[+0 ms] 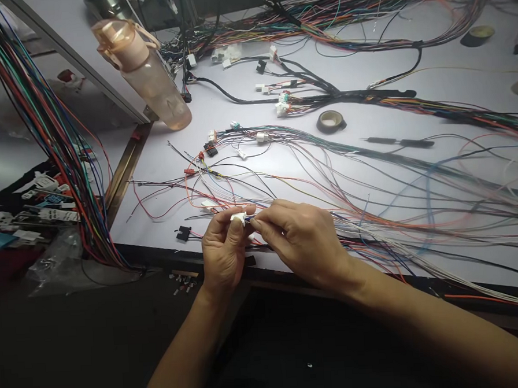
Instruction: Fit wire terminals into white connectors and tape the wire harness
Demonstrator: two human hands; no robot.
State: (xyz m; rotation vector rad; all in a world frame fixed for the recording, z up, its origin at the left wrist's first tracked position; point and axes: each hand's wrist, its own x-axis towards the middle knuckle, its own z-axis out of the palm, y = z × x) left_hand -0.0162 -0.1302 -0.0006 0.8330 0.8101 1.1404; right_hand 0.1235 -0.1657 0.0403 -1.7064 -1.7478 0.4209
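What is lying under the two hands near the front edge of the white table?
Under the left hand and right hand, thin coloured wires run across the white table. The hands cover where those wires end, beyond the small white plastic connector.

Loose wires sprawl across the table, leaving bare surface only around the tape roll and beside the water bottle.
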